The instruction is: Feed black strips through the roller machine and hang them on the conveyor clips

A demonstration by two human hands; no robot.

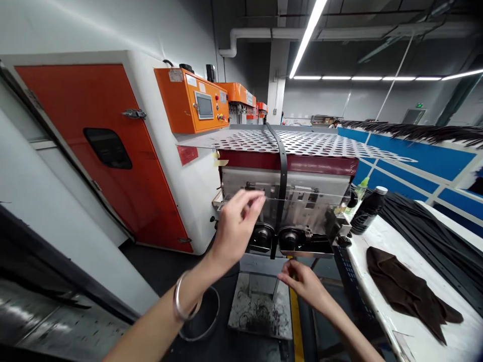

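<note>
Factory floor, orange control box (192,100) on the machine behind. Black strip (281,171) hangs lengthwise, near vertical, over perforated steel plate (264,141), down past twin rollers (289,240). Left hand (237,229) is nearer, just left of strip, fingers half-curled, holding nothing. Right hand (302,284) sits lower, below rollers, loosely open, also empty. Dark cloth (407,286) lies on white bench (381,266) to the right.

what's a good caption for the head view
Left hand and right hand near a black strip draped over a perforated metal plate and down between a machine's black rollers
</note>
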